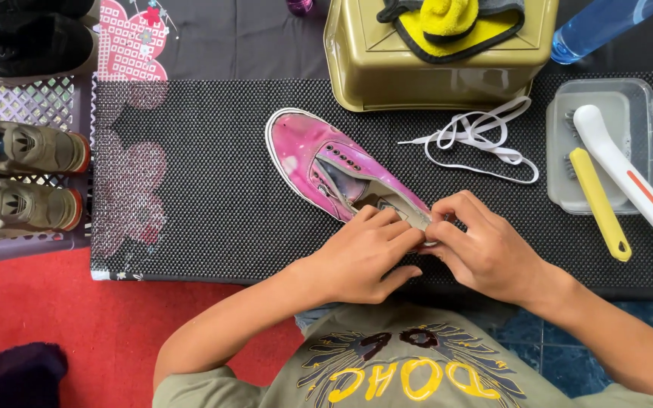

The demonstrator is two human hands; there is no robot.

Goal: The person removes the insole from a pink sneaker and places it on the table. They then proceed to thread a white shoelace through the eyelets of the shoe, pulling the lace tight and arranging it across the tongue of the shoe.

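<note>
Pink shoe (319, 162) on counter (205, 204), heel hidden. Left hand (364, 253) and right hand (485, 245) both pinching its heel end. Laces (478, 136) alongside.

Bright, even daylight all round; shadows soft and faint, picture sharp, slight wide-angle bending towards the edges, no glare.

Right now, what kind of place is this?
Probably a shoe-cleaning spot. The hands work on a pink shoe with its white laces out, brushes sit in a tray, and more shoes wait nearby.
</note>
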